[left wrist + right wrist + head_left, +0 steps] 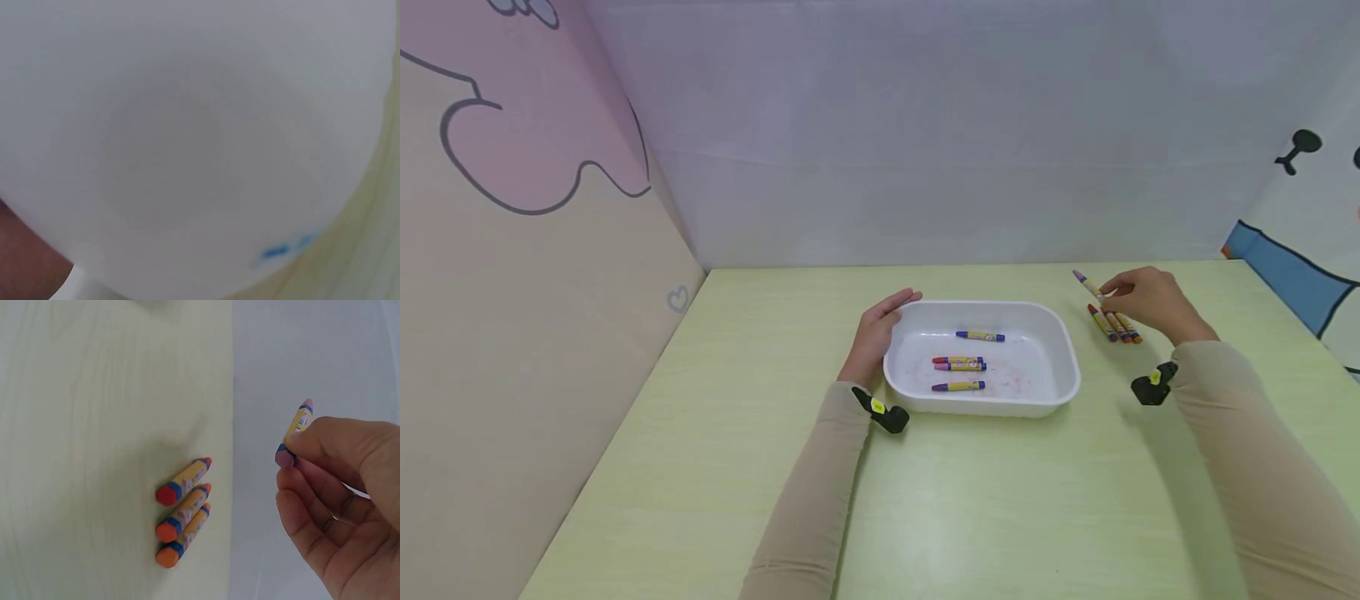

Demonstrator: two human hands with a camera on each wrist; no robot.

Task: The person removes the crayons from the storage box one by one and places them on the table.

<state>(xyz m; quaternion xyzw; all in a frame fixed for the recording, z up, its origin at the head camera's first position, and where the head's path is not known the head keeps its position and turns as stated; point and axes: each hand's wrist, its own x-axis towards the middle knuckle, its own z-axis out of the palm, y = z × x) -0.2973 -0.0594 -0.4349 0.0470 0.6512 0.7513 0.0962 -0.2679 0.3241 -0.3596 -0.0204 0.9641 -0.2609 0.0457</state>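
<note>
Lilac crayon (304, 417), right of white tray (977, 406), pinched near blunt end by right hand (1148, 300); left hand (872, 336), fingers straight, against tray's left end. Suggest light grip, clear of three loose crayons (187, 509).

The tray (1033, 358) looks like smooth, glossy plastic, the paper-wrapped crayons (188, 510) waxy, the table (1000, 500) matt and wood-grained.

lilac crayon (300, 420): yellow-wrapped, blue-banded. tray (977, 407): white. tabletop (985, 500): pale yellow-green, wood-grained.
</note>
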